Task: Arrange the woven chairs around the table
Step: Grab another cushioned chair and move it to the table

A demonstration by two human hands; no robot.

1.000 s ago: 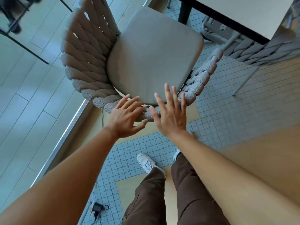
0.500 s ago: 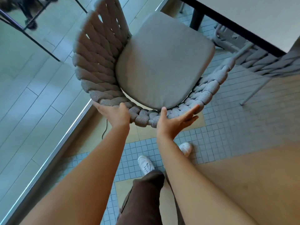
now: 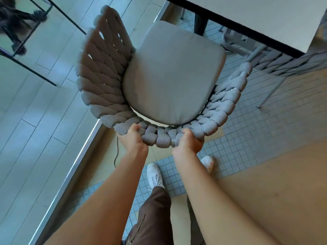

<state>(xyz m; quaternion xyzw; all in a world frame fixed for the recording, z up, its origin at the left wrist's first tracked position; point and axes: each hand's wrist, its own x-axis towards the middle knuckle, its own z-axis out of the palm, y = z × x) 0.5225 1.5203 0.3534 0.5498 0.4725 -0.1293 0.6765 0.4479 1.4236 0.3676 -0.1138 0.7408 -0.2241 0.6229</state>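
Woven chair [image 3: 99,71]: directly below the person, its cushioned seat facing the counter [image 3: 265,16].
Change: half a second ago the palms lay open against the backrest; now the fingers have curled over its rim.
Left hand [image 3: 131,137]: closed around the braided top edge.
Right hand [image 3: 188,141]: closed around the same edge, just beside the left.
Count: two woven chairs; second chair [image 3: 290,63] tucked under the counter.
Seat contents: one grey cushion [image 3: 173,73].
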